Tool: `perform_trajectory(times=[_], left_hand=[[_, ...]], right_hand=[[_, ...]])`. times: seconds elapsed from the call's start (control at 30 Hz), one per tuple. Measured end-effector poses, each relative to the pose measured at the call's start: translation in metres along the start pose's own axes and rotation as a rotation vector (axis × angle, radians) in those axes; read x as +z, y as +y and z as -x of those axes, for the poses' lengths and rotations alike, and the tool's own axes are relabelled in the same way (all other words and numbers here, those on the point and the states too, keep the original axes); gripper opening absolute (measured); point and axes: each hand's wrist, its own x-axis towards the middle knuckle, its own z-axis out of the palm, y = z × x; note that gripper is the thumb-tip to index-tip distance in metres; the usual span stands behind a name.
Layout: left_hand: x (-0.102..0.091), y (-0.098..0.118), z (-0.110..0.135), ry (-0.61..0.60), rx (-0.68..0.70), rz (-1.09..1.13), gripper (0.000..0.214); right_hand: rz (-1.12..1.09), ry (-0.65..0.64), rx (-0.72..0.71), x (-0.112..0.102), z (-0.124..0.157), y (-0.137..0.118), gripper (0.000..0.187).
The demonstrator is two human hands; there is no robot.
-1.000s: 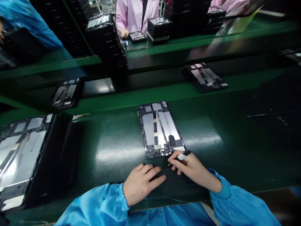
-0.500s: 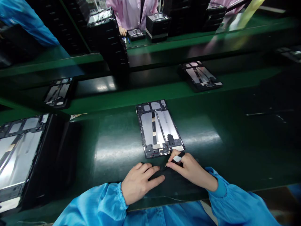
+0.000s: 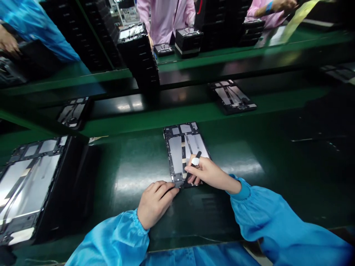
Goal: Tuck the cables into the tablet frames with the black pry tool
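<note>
An opened tablet (image 3: pixel 175 147), its grey metal plate, dark ribbon cables and small boards showing, lies on the green bench in front of me. My right hand (image 3: pixel 203 170) is over its lower part, closed around a slim, black, tweezers-like tool (image 3: pixel 198 154) with a white band. The tool points down at the tablet's lower edge; its tip is hard to make out. My left hand (image 3: pixel 156 202) rests on the bench with fingers stretched out, their tips against the tablet's lower left corner. Some of the lower right part is hidden by my right hand.
A stack topped by an opened tablet (image 3: pixel 41 177) stands at my left. Two more tablets, one left (image 3: pixel 72 111) and one right (image 3: pixel 232 95), lie beyond the bench. Tall black stacks (image 3: pixel 138 55) and people in pink (image 3: pixel 166 18) and blue (image 3: pixel 52 29) are across from me.
My right hand has moved up and left with the tool, from the tablet's lower edge to over it. My left hand has shifted up and left to its corner.
</note>
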Motion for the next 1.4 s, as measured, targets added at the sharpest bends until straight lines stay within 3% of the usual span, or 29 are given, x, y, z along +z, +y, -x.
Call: perform_trajectory(times=[0.9,1.1,1.4], left_hand=[[0.005,-0.001,0.002,0.017,-0.023,0.022,0.019],[-0.002,0.002,0.000,-0.071,0.059,-0.133,0.034],[-0.004,0.004,-0.003,-0.127,0.045,-0.172,0.039]], right_hand=[[0.073,-0.008,0.018,0.005,-0.004,0.003,0.014],[0.067,-0.004,0.006,0.006,-0.005,0.004,0.015],[0.216,0.185,-0.180,-0.011,0.024,0.015,0.023]])
